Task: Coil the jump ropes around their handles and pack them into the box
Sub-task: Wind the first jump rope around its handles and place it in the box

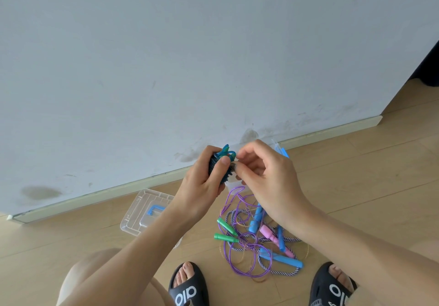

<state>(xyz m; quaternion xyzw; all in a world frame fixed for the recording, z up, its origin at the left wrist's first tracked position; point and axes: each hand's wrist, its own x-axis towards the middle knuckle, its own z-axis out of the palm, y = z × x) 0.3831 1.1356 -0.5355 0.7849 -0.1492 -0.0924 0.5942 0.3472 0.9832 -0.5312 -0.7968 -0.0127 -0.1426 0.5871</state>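
Observation:
My left hand grips a dark pair of handles with a blue rope coiled around them. My right hand pinches the loose end of that blue rope beside the bundle. Below my hands, a tangle of jump ropes lies on the floor: a purple rope with green handles, a striped rope with blue handles and a pink handle. The clear plastic box sits behind my hands against the wall, mostly hidden.
A clear lid with a blue handle lies on the wooden floor at the left. The grey wall and baseboard run close behind. My feet in black slippers stand at the bottom, either side of the ropes.

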